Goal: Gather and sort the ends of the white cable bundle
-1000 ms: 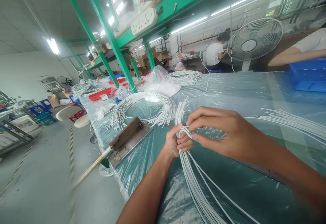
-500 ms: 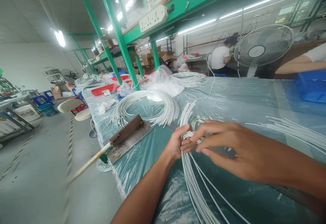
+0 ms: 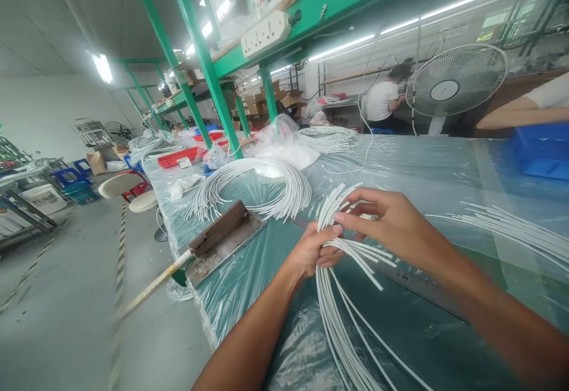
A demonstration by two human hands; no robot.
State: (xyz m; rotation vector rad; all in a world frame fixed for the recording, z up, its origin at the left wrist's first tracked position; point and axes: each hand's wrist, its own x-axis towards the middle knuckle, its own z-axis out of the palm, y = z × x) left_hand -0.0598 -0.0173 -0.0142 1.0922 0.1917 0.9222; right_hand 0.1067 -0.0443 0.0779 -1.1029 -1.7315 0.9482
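Observation:
My left hand [image 3: 316, 250] is wrapped round a bundle of thin white cables [image 3: 335, 320] close to their cut ends. Some of the ends stand upright above the fist, while others fan out to the right across it. My right hand [image 3: 384, 216] is at the upright cable ends [image 3: 331, 202], its thumb in front and its bent fingers partly behind them, pinching some. Below the fist, the long lengths of cable run down over the bench towards me. A metal ruler [image 3: 422, 291] lies under my right forearm.
A rusty metal channel with a long handle [image 3: 226, 237] lies at the bench's left edge. Behind it sits a coil of white cables [image 3: 293, 186]. More loose cables [image 3: 515, 228] and a blue bin [image 3: 540, 151] are on the right, below a fan [image 3: 456, 86]. Other people sit beyond.
My right hand has moved up from beside the left fist to the upright cable ends. A group of ends now shows fanned out to the right over my left hand.

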